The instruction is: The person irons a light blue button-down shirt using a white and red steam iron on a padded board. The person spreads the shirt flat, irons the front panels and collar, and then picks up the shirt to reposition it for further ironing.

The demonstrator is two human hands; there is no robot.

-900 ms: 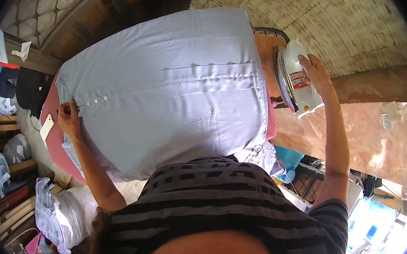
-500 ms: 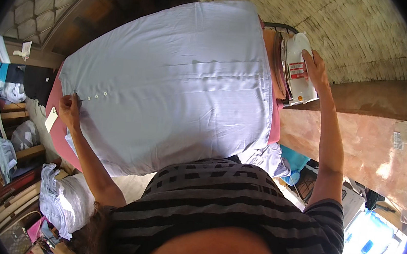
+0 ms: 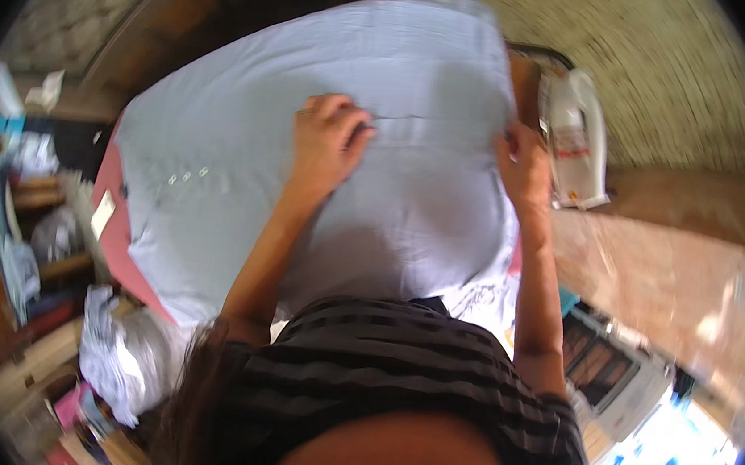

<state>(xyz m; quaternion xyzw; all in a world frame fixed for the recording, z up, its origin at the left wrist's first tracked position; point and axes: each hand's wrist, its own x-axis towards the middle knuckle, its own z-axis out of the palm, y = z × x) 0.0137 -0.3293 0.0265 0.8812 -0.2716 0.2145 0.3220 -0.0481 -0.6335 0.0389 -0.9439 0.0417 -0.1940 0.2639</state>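
Observation:
A pale blue-grey button shirt lies spread over an ironing board with a pink cover. My left hand is over the middle of the shirt beside its long front placket, fingers bent and somewhat apart. At the shirt's right-hand edge, my right hand has its fingers curled in on the cloth; the fingertips are partly hidden and blurred. Just right of that hand a white iron rests at the board's end, with neither hand on it. Small white buttons show toward the shirt's left.
A woven mat-like surface lies beyond the iron. Along the right runs a brownish wooden panel. Bundled cloth in clear plastic lies at the lower left. Shelves with folded things stand farther left.
My right hand has let go of the iron and moved left to the shirt's edge. My left hand has left the board's left end and moved right to the shirt's middle.

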